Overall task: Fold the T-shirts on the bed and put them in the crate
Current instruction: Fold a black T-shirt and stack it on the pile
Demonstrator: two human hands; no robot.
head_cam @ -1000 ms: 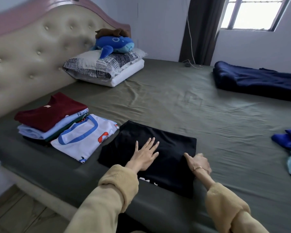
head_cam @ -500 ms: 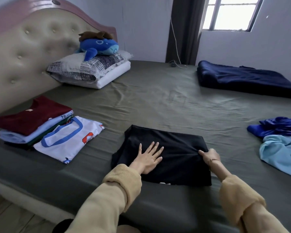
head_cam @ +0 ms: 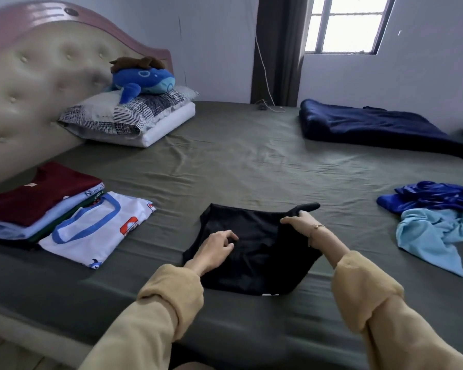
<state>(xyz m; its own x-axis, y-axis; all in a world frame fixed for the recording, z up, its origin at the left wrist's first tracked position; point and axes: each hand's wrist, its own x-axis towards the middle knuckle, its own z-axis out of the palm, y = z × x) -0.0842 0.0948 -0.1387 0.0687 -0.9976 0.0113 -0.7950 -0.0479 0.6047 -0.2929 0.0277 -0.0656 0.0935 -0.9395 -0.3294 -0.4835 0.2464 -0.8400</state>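
Black T-shirt (head_cam: 254, 252) half-folded at the near edge of the bed (head_cam: 251, 161), right of the folded stack (head_cam: 43, 204): right hand (head_cam: 302, 222) now pinching and lifting its far corner, left hand (head_cam: 214, 247), flat a moment ago, curled pinching mid-cloth, next fold starting, crate unseen.

Person's forearms in thick mustard-yellow fleece sleeves (head_cam: 171, 297) — cuffs bunched at the wrists — with a thin gold bracelet (head_cam: 317, 227) at 3 o'clock.
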